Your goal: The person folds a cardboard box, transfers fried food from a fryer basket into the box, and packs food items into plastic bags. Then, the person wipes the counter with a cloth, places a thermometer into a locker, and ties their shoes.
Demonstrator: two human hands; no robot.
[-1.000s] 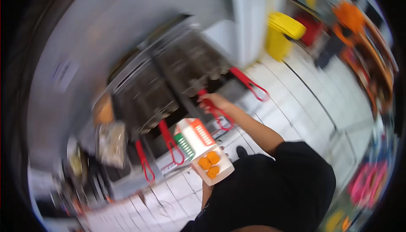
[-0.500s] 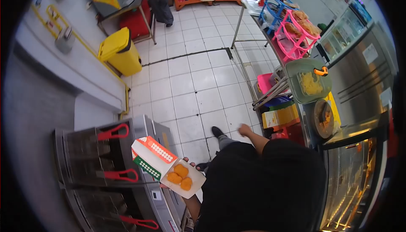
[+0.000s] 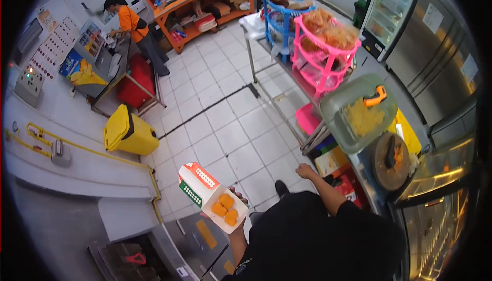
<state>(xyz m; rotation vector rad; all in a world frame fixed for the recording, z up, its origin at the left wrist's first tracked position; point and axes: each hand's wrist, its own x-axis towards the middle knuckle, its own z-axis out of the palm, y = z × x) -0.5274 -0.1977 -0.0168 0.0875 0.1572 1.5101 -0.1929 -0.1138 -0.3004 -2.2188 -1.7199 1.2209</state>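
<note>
My left hand (image 3: 239,196) holds an open carton (image 3: 202,188) from beneath, its fingertips showing past the far side. The carton is white inside with orange-red and green printed panels, and its lid is folded back. Several golden breaded nuggets (image 3: 225,208) lie in the carton's tray. My right hand (image 3: 306,171) hangs at the other side of my body with its fingers curled in and nothing visible in them. It is near the lower shelf of the metal table (image 3: 303,95), touching nothing that I can see.
On the right stand pink (image 3: 328,50) and blue (image 3: 288,9) tiered baskets, a green tub (image 3: 328,107) with an orange-handled tool and a round chopping board (image 3: 382,165). A yellow bin (image 3: 125,132) stands left. A co-worker (image 3: 134,27) in orange faces a counter at the back left.
I have moved forward over the tiled floor and my view has tilted up. The fryer-like units have slid down out of view, and the co-worker shows fully. The carton stays in my left hand.
</note>
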